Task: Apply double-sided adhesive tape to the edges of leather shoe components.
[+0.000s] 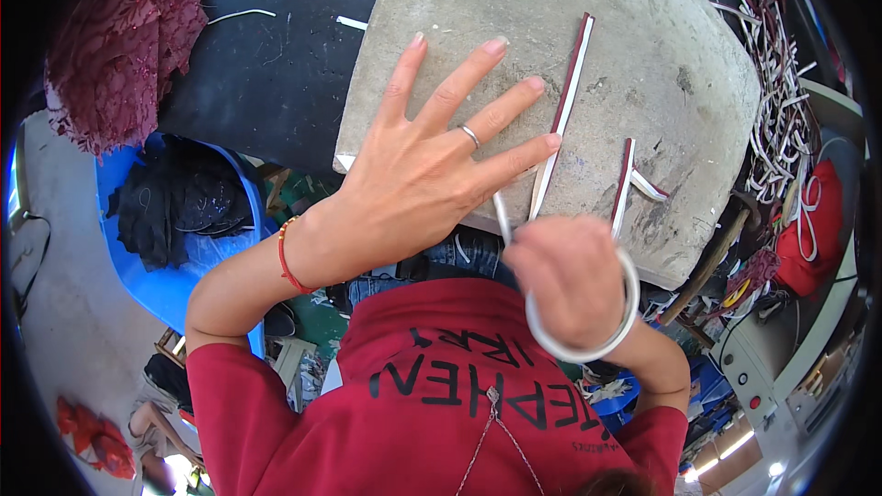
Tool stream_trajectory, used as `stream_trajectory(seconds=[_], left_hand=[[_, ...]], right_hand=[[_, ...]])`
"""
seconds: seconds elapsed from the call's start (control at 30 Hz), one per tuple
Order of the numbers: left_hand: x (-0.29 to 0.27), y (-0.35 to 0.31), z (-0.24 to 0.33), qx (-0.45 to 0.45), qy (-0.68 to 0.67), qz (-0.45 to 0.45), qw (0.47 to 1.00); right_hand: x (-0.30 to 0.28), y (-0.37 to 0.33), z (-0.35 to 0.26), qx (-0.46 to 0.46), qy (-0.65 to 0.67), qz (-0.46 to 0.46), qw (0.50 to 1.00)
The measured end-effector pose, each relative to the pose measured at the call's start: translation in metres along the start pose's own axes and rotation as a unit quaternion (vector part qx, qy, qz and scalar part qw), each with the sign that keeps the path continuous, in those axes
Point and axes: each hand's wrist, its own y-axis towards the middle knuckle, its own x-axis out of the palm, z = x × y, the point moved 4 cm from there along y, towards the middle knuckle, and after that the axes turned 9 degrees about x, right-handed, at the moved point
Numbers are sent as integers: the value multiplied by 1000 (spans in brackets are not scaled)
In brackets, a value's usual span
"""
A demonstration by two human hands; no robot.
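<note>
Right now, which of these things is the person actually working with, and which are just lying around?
In use:
left hand, spread flat on the grey stone slab
right hand, closed near a long maroon-and-white strip
short maroon-and-white strip

Lying about:
heap of dark red lacy fabric
blue plastic chair holding black cloth
tangle of white and maroon offcuts

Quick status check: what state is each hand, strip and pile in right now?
Left hand: open, fingers spread flat on the stone slab.
Right hand: closed into a fist around a thin white strip.
Long maroon-and-white strip: lying flat on the slab, one fingertip on it.
Short strip: lying loose, untouched.
Maroon pile: heaped beside the slab.
</note>
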Motion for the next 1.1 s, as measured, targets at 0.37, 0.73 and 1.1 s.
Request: stream_trajectory(seconds=[0.37, 0.73, 1.1], left_hand=[[0, -4, -5, -43, -54, 31, 997], [-18, -35, 11, -51, -28, 190, 980], [2, -49, 44, -33, 46, 99, 993]], right_hand=[[-31, 32, 38, 114, 157, -27, 981], [-17, 37, 61, 287, 333, -52, 897], [3, 32, 47, 259, 229, -26, 938]])
